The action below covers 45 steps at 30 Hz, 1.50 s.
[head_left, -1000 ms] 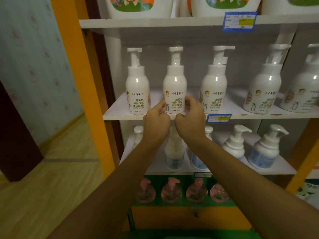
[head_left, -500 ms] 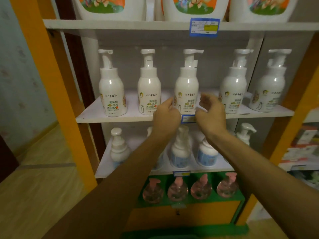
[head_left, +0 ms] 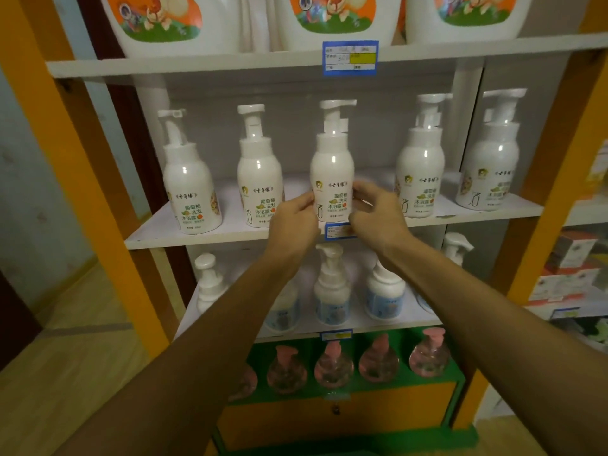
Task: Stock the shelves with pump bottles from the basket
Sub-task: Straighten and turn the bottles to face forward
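The middle bottle [head_left: 332, 179] stands upright on the white shelf [head_left: 184, 230], third of five in a row, its long axis vertical and its printed label facing out toward the camera; the pump head on top is turned to the right. The left hand [head_left: 294, 225] has its fingers curled against the bottle's lower left side and the right hand [head_left: 378, 215] curls its fingers round the lower right side, so the bottle sits gripped between the two, just behind the blue price tag [head_left: 339, 231] on the shelf edge. Its neighbours [head_left: 260, 182] stand upright on either side, apart from it. Above, big jugs [head_left: 332, 18] with cartoon labels sit on the top shelf. Below, shorter blue-labelled bottles [head_left: 330, 291] line the next shelf, and pink-capped clear ones [head_left: 334, 366] stand in a green tier. Orange posts [head_left: 65, 143] frame the unit
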Tool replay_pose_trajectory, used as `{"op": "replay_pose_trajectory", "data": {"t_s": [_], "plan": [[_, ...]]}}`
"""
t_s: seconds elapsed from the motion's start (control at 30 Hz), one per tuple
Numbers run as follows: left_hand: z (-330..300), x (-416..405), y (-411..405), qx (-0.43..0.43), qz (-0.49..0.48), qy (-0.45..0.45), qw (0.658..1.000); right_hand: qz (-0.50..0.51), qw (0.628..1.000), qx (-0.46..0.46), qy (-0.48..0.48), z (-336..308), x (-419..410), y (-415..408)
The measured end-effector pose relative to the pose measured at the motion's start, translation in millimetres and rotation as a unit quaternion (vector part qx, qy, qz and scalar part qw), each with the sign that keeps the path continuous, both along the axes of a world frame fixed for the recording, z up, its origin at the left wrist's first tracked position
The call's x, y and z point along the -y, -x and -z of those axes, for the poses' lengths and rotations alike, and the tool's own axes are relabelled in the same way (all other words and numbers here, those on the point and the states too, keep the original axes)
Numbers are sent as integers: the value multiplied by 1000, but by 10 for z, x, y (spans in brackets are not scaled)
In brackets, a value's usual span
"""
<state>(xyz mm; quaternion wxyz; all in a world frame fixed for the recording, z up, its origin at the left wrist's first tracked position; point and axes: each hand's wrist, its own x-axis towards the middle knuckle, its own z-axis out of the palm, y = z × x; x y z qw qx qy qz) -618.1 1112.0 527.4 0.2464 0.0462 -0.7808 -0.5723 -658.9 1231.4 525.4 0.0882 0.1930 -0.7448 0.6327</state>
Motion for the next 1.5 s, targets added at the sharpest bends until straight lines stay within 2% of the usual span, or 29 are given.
{"op": "replay_pose_trajectory", "data": {"t_s": [0.1,0.17,0.23,0.37,0.53,0.7,0.87,1.37,1.5], "plan": [[21,-62,13,-13,-35,-23,999,-2,1000,-6,-11,0,-47,-6],[35,-170,-3,-52,-98,-58,992,37,999,-18,-15,6,-125,-22],[16,-331,-9,-97,-111,-72,986,82,996,-43,-1,15,-234,-36],[-54,-753,41,-73,-33,-63,995,170,981,-96,7,45,-501,-17],[-63,-1099,138,7,44,-37,998,233,969,-83,16,80,-778,65],[25,-1182,253,40,90,-47,994,145,989,-28,-19,75,-969,153],[79,-1168,333,31,100,-49,993,128,991,-27,-16,118,-1024,236],[121,-1075,359,7,27,-15,1000,72,997,-13,-1,165,-925,282],[153,-1350,264,-44,-46,-78,995,128,992,-7,8,185,-1054,260]]}}
